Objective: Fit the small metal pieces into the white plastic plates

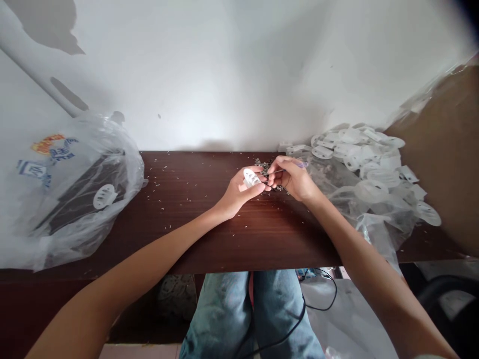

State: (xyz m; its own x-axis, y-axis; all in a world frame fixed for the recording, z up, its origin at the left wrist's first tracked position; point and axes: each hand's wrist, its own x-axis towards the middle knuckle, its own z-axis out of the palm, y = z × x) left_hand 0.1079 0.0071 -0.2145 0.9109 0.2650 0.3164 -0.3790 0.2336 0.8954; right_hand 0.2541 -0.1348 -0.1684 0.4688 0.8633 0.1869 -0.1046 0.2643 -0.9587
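A white oval plastic piece (251, 177) with small slots is held in my left hand (239, 192), thumb along its lower edge. My right hand (294, 179) is closed round a thin tool with a purple handle (302, 164). The tool's metal shaft points left at the white piece; whether its tip touches the piece is too small to tell. Beneath and behind both hands lies a pile of small metal parts (264, 163) on the dark brown table (194, 224).
Many white plastic pieces (359, 149) are heaped on clear plastic at the right, beside a brown cardboard surface (449, 149). A clear printed bag (86, 209) holding a white piece stands at the left. Tiny white scraps dot the table. A white wall (209, 75) rises behind.
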